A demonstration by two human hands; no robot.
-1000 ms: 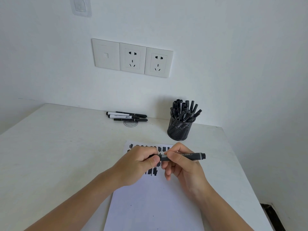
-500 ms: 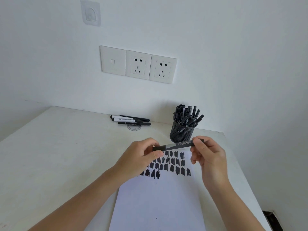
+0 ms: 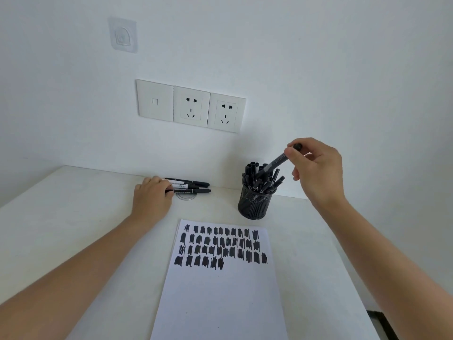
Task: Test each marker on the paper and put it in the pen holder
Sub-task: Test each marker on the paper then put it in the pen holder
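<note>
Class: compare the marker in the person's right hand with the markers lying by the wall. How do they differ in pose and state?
The held marker slants down over the pen holder, pinched by the right hand; the loose markers lie flat on the table, under the left hand. One is single, the others grouped. All look dark and capped.

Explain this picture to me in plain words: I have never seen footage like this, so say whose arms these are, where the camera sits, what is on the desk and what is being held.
No machine here: a person wears a camera on the head, looking forward and down, so both arms reach in from below. The right hand pinches a grey marker near its top, lowering its other end among the many markers in the black mesh pen holder. The left hand rests on the white table, fingers on a small group of markers lying by the wall. Whether it grips one, I cannot tell. Nearer the camera lies a sheet of paper with rows of black test scribbles across its top. On the wall are sockets.
</note>
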